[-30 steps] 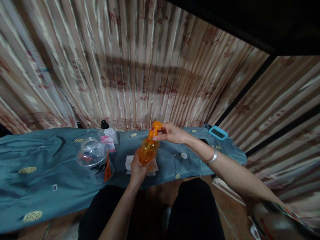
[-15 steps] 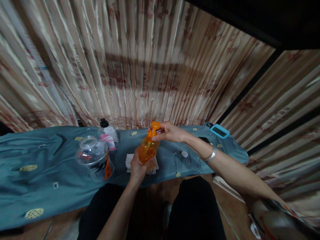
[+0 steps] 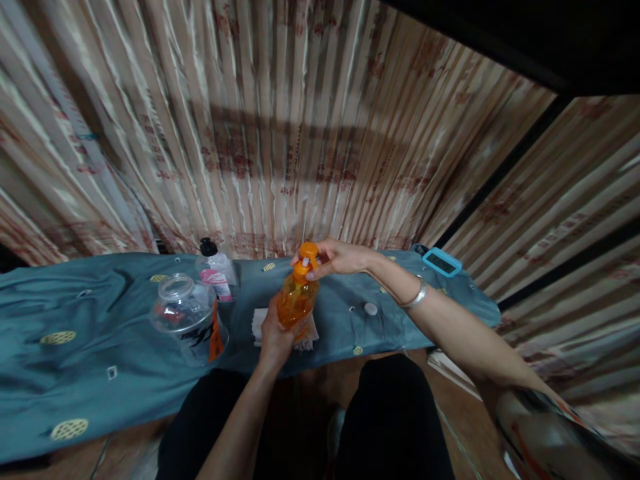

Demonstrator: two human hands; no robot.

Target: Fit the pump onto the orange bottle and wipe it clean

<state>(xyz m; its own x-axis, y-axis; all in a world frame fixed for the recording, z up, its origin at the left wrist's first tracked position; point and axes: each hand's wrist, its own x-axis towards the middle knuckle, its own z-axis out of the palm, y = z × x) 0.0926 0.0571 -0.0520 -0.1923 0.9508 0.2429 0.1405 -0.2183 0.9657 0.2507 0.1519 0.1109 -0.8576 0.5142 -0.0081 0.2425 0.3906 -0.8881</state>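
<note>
In the head view, the amber pump bottle [image 3: 299, 303] is held by two hands, as it is half a second earlier, but its orange pump head [image 3: 309, 249] is now seen slightly further left, and a small pale part is exposed beneath it. The dark slab seen earlier beyond the right wrist is now hidden by the forearm.

The bottle's body is see-through and deep orange, tilted with its top to the right (whether its base is supported cannot be told). It is wrapped low by the closed fingers of the left hand [image 3: 277, 337], while its pump head is pinched by the thumb and fingers of the right hand [image 3: 340, 257].

Just below the grip, a folded pale cloth [image 3: 259, 327] is partly covered by the left hand. Left of the grip, a clear jar [image 3: 187, 323] and a black-capped bottle [image 3: 216, 277] are seen; right of it, a white disc [image 3: 371, 309].
</note>
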